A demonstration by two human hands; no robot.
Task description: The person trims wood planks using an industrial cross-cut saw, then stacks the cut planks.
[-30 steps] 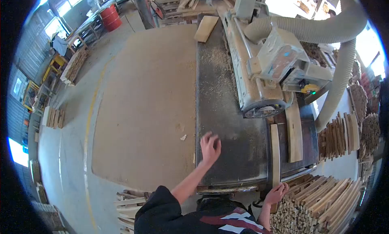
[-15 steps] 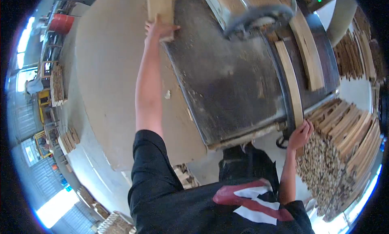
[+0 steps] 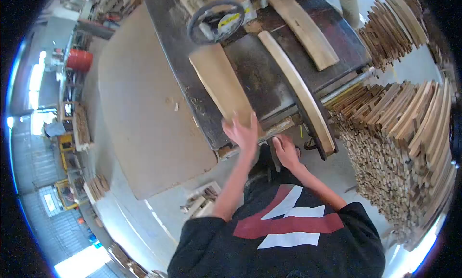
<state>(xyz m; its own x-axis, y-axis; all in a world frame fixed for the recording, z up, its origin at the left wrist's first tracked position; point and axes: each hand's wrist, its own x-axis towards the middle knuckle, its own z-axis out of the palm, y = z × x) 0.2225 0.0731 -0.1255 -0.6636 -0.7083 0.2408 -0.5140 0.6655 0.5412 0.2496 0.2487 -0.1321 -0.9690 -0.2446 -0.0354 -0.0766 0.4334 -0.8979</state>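
Observation:
A wide wooden board [image 3: 221, 80] lies slantwise over the dark machine table [image 3: 192, 92]. My left hand [image 3: 243, 133] grips its near end, fingers over the top face, slightly blurred. My right hand [image 3: 287, 153] is just off the table's front edge, right of the board's end, with loosely bent fingers and nothing visible in them. To the right, a narrow curved wood strip [image 3: 301, 90] rests along a black curved guide [image 3: 308, 116], its near end jutting past the table edge. Neither hand touches that strip.
A black handwheel [image 3: 216, 22] sits on the machine at the back. Another curved plank [image 3: 305, 30] lies on the table's right. Stacked wood strips [image 3: 385, 148] stand at the right. A large brown panel [image 3: 144, 95] adjoins the table's left side.
My left hand has brought the wide board from the far left towards me and right. My right hand has let go of the narrow strip and moved left. The view has shifted.

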